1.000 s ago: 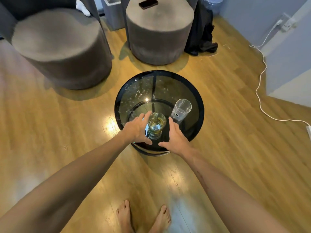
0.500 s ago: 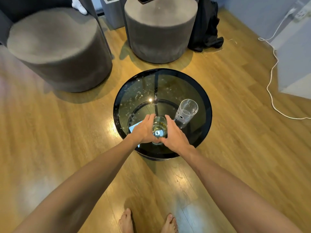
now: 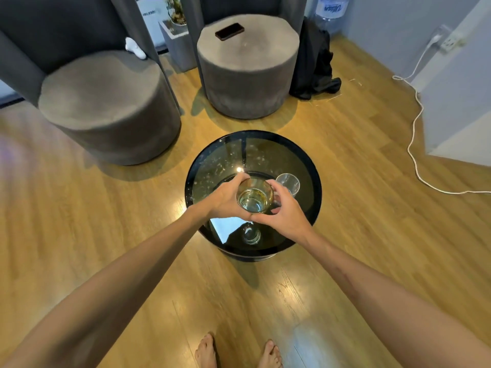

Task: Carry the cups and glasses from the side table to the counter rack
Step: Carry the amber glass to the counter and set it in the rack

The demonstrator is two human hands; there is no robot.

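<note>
Reading labels: blue lettering on the water jug (image 3: 330, 7) at the far wall; I cannot make out the word. Nothing else I see carries legible writing.
Left grip: my left hand (image 3: 225, 199) wraps the tumbler (image 3: 255, 196) from its left side, fingers curled round the far wall, thumb at the near side.
Right grip: my right hand (image 3: 283, 212) closes on the same tumbler from the right, fingers bent over the rim side, thumb meeting the left thumb just below the glass.
Tumbler: short, clear, with yellowish liquid in the bottom; upright, cupped between both hands, above the desk (image 3: 202, 166) with its reflection showing on the glass top beneath.
Second glass: a taller clear glass (image 3: 287, 183) stands on the desk just beyond my right hand's fingers, apart from the tumbler.
Desk: round, dark glass top, speckled with marks, on the wood floor (image 3: 79, 221).
Surroundings: two grey round stools (image 3: 106, 107) behind the desk; a dark phone (image 3: 229, 31) lies on the farther one; a white cable (image 3: 414, 128) trails over the floor at right.
Feet: my bare toes (image 3: 207, 350) show at the lower edge.
</note>
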